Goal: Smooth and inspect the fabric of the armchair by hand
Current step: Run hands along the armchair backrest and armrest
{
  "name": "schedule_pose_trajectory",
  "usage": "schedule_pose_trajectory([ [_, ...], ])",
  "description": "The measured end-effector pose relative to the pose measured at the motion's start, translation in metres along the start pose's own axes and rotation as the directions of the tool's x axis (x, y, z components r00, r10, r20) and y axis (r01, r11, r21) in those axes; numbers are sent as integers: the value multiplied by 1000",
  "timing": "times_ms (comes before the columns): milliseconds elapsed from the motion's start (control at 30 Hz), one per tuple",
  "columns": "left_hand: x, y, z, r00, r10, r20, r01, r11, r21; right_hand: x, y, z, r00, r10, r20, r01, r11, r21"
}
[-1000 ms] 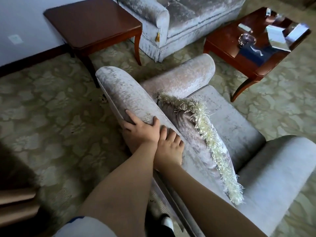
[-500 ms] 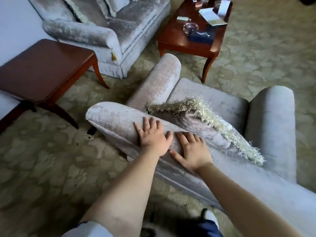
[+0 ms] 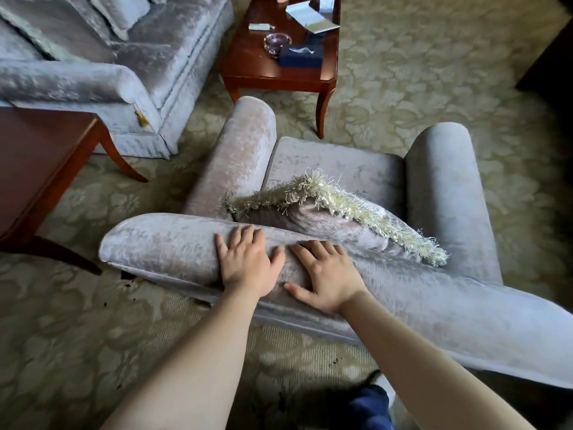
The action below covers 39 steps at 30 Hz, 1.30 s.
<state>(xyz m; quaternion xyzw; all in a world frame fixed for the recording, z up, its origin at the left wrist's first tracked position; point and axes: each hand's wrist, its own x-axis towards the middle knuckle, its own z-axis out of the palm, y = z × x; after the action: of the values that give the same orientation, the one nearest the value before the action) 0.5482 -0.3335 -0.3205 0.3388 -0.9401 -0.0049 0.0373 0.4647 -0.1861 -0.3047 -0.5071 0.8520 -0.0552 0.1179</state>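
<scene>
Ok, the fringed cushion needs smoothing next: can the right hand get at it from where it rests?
Probably yes. The right hand lies flat on the armchair's back, and the cushion leans just beyond its fingers with nothing between.

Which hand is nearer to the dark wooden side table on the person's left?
Left. The left hand lies flat on the armchair backrest, on the side toward the side table; the right hand lies flat beside it, farther from the table.

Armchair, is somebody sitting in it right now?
No, only a fringed cushion leans in the armchair, while the left hand and right hand lie flat on its back.
</scene>
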Motion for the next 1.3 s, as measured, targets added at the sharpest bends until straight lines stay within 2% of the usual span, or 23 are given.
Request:
schedule_pose_trajectory([
  [467, 2, 0, -7, 995, -27, 94, 24, 999, 34, -3, 2, 6, 998, -48, -28, 50, 995, 83],
  [567, 2, 3, -9, 993, -88, 83, 91, 995, -41, -1, 4, 8, 997, -80, 16, 79, 994, 80],
  [667, 8, 14, -12, 978, -208, 26, 209, 975, -78, 10, 12, 4, 988, -118, 104, 115, 993, 38],
  [800, 16, 58, -12, 936, -347, -60, 337, 932, -135, 16, 56, -9, 977, -181, 110, 182, 983, 3],
  [933, 12, 85, -4, 920, -364, -146, 342, 926, -158, 4, 80, -13, 975, -194, 106, 196, 980, -17],
  [1200, 4, 84, -1, 931, -351, -101, 336, 932, -138, -4, 79, -10, 980, -181, 80, 183, 983, -20],
  [1300, 4, 79, -1, 952, -307, 1, 306, 947, -94, -6, 78, -13, 981, -177, 74, 178, 984, -11],
])
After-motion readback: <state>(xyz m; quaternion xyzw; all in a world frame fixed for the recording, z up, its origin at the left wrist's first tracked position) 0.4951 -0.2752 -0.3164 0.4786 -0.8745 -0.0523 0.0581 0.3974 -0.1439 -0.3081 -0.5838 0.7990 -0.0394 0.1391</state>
